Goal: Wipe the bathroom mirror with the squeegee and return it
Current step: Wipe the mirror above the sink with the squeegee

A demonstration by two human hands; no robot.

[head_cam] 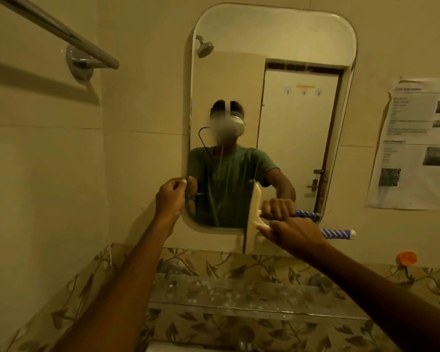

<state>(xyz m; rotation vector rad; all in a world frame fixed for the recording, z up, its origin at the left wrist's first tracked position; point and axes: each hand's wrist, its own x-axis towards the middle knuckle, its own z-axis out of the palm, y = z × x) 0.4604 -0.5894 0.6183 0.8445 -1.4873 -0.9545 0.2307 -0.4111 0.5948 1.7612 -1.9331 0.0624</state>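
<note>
The bathroom mirror [272, 41] is a tall rounded rectangle with a white frame on the tiled wall. My right hand [295, 235] grips the squeegee [252, 224], a cream head with a blue-and-white patterned handle sticking out to the right. Its blade stands upright against the glass near the mirror's lower right and overlaps the bottom frame. My left hand [170, 196] pinches the mirror's left edge low down. The glass reflects a person in a green shirt and both hands.
A glass shelf [239, 290] speckled with droplets runs below the mirror, over leaf-patterned tiles. A metal towel rail [61, 31] juts out at upper left. A printed paper notice [417, 143] hangs on the right wall, above an orange wall hook [407, 259].
</note>
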